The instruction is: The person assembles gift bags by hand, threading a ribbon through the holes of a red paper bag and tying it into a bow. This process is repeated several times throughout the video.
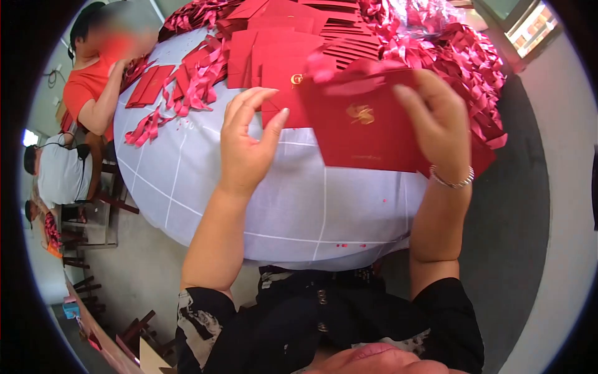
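A red paper gift bag (367, 140) with a gold emblem and a pink-red ribbon along its top is held up over the near middle of the table. My right hand (439, 121), a bracelet at its wrist, grips the bag's upper right side and is a little blurred. To the left of the bag is my left hand (246, 140), empty, with its thumb apart from the curved fingers. Just beyond that hand lies a stack of flat red bags (283, 62), the front one with a gold mark.
A round table with a checked pale cloth (280, 218) carries heaps of ribboned red bags (464, 68), stacked bags (346, 37) and loose ribbons (196, 81). Across on the left sits a person in an orange-red shirt (90, 87). Farther back are another person (62, 168) and wooden stools (134, 330).
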A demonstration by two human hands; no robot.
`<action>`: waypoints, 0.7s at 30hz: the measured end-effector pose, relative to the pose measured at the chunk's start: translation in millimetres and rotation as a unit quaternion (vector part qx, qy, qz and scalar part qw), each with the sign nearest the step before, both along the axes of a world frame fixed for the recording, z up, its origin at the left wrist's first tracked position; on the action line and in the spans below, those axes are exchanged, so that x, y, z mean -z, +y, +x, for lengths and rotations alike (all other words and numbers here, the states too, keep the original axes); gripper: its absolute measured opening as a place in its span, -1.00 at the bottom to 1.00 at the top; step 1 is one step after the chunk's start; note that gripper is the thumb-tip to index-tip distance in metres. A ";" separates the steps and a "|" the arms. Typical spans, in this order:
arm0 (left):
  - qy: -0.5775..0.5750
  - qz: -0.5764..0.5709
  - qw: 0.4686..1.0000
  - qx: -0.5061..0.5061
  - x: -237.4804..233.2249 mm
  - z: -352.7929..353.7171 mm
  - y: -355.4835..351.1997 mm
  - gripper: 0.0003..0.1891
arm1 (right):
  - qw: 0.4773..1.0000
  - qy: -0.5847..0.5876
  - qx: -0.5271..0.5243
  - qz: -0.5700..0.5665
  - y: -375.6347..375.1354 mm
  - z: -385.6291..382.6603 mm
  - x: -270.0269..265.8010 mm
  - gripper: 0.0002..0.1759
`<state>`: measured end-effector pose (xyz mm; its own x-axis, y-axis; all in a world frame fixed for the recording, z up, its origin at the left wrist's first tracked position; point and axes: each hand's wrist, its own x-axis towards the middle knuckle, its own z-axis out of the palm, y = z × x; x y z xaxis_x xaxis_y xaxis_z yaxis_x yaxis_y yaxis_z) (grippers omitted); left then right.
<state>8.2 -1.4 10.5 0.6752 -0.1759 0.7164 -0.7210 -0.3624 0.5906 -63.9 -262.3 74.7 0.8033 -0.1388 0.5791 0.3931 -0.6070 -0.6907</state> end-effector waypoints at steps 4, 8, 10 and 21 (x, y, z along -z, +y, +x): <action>0.101 -0.003 0.992 0.079 3.3 -3.1 0.1 -0.82 | 0.982 -0.070 0.042 0.170 -25.6 -42.4 -20.4 -0.67; 0.081 0.036 0.984 0.154 4.3 -11.1 -5.6 -0.88 | 0.972 -0.109 0.170 0.117 -69.2 -87.6 14.2 -0.65; 0.102 0.025 0.981 0.165 6.7 -12.9 -7.1 -0.89 | 0.962 -0.043 0.261 0.061 -94.2 -105.1 52.5 -0.59; 0.190 0.086 0.968 0.141 12.1 -10.7 -5.9 -0.85 | 0.916 -0.159 0.308 -0.202 -40.0 -98.6 56.7 -0.54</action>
